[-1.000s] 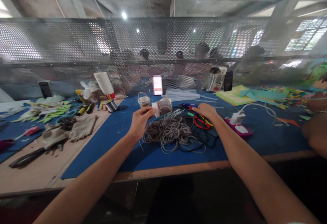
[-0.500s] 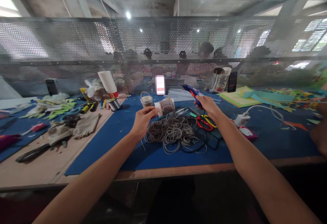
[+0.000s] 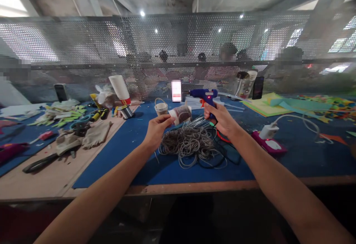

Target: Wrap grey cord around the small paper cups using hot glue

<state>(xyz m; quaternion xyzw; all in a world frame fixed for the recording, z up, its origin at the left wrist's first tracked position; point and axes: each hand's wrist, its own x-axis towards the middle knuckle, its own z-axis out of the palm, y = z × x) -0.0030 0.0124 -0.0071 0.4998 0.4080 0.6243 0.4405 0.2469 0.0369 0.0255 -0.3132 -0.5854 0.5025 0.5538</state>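
My left hand (image 3: 156, 131) pinches the rim of a paper cup (image 3: 182, 114) that lies tilted on its side in the air, partly wrapped in brownish cord. My right hand (image 3: 221, 118) is wrapped round the handle of a blue glue gun (image 3: 204, 94) with an orange trigger and a small red light. Its nozzle points left, above and apart from the cup. Below both hands a heap of grey cord (image 3: 191, 144) lies on the blue mat (image 3: 150, 171). Behind the cup stands a small white basket (image 3: 161, 107) with a looped handle.
Red-handled scissors (image 3: 222, 135) lie partly hidden by my right wrist. A magenta power strip (image 3: 271, 144) with a white plug sits to the right. Leftward are a stack of paper cups (image 3: 119, 87), gloves (image 3: 97, 134) and paper scraps. A perforated metal screen (image 3: 91, 58) stands at the back.
My right hand has turned the glue gun from a slanted pose to nearly level, its nozzle now pointing left and nearer the cup. My left hand keeps its pinch on the cup.
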